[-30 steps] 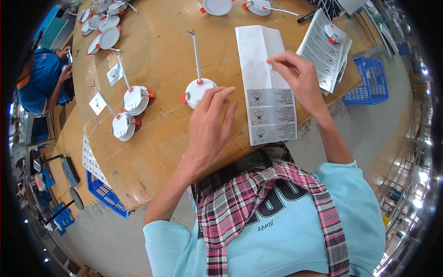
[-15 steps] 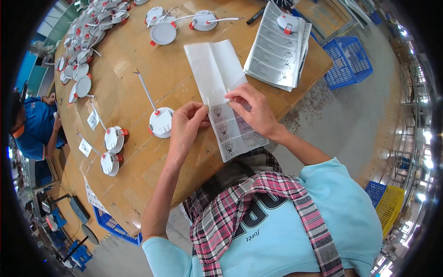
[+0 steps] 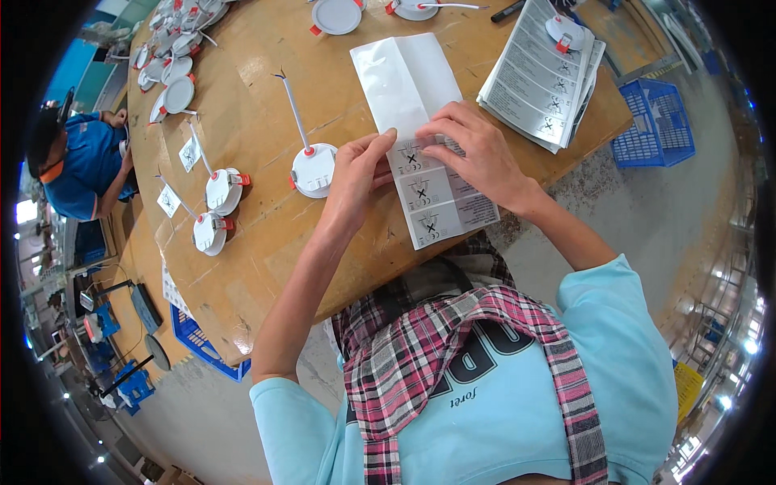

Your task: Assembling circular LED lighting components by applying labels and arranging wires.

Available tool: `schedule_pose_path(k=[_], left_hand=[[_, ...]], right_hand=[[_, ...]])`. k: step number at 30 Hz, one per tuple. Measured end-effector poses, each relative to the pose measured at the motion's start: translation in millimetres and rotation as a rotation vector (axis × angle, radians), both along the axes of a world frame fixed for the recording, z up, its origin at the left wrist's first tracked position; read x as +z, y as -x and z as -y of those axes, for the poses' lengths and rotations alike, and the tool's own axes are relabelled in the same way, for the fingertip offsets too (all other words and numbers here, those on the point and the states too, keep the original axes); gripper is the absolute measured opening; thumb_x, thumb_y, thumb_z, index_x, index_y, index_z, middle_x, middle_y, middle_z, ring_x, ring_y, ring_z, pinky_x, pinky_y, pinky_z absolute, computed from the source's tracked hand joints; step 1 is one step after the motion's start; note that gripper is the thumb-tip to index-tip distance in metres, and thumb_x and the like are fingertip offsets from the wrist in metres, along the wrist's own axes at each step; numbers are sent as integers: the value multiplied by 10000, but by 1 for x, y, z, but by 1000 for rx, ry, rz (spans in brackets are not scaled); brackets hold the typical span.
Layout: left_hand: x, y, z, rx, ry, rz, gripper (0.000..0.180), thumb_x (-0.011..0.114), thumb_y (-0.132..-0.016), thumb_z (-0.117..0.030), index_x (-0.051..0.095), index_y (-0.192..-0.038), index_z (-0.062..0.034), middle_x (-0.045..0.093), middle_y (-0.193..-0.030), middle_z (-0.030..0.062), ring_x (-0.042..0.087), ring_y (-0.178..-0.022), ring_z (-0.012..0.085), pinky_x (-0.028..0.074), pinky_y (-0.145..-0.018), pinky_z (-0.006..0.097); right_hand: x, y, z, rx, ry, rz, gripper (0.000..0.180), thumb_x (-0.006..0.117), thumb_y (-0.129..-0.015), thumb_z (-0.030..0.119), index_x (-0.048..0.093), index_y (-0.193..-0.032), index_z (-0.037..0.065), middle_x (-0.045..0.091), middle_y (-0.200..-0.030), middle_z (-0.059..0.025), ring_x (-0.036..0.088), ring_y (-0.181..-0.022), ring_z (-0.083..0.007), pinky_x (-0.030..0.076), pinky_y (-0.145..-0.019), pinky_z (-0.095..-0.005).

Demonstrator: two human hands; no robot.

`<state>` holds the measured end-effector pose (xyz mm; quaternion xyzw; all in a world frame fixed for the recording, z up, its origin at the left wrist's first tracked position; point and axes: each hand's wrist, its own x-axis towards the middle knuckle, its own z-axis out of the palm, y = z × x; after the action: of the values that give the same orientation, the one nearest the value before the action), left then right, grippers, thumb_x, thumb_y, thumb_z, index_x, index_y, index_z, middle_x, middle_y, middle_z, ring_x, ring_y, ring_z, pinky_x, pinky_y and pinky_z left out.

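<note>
A long white label sheet (image 3: pixel 404 81) lies on the wooden table (image 3: pixel 259 267), with printed labels on its near end. My left hand (image 3: pixel 353 176) pinches the sheet's left edge between thumb and fingers. My right hand (image 3: pixel 478 153) lies on the sheet, its fingertips pinched at a label next to the left fingertips. Just left of my left hand sits a round white lamp (image 3: pixel 313 170) with red clips and a thin white wire running away from me.
A stack of label sheets (image 3: pixel 533 85) with a lamp on top lies at the right. Two more lamps (image 3: pixel 221 191) and small tags sit left, several more at the far left. A blue basket (image 3: pixel 655 121) stands on the floor. A co-worker in blue (image 3: pixel 77 166) sits left.
My left hand left the round lamp and came over to the sheet's edge. My right hand slid down the sheet toward me, meeting the left. The view shifted as my head moved.
</note>
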<state>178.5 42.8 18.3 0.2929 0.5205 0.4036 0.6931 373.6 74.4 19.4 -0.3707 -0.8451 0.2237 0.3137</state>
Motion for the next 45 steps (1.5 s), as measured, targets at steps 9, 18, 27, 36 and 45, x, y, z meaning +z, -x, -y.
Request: schedule_pose_path(k=[9,18,27,36,45], left_hand=[[0,-3,-1,66,-28,29,275,504,-947,-234,607,-1040,3,660,-937,67,635,-838,131,499,-804,290],[7,4,-6,20,-56,67,273,494,-942,-171,582,-1084,45,647,-1005,105,636,-899,156,495,-860,313],[7,9,-7,-39,-155,53,344,488,-932,-196,536,-1163,54,638,-1045,121,630,-929,161,478,-883,315],[-2,8,-9,-94,-237,-27,344,489,-918,-198,549,-1158,42,644,-1042,99,628,-917,141,472,-869,302],[-1,4,-10,-88,-177,-36,335,489,-914,-186,559,-1155,37,649,-1030,84,630,-904,129,477,-851,282]], right_hand=[[13,9,-7,45,-164,99,202,725,-715,133,619,-873,66,535,-879,-28,549,-896,-198,497,-736,-315],[21,19,-14,80,-261,148,203,731,-708,137,628,-868,66,541,-872,-17,553,-868,-184,506,-715,-293],[23,21,-16,93,-134,120,167,722,-731,166,644,-844,73,575,-851,-11,570,-867,-161,515,-692,-293],[28,21,-15,82,-92,191,151,711,-740,169,620,-795,61,578,-806,-16,573,-837,-164,515,-678,-304],[25,17,-18,116,-137,270,170,714,-735,162,587,-764,53,562,-806,-27,564,-832,-178,517,-657,-303]])
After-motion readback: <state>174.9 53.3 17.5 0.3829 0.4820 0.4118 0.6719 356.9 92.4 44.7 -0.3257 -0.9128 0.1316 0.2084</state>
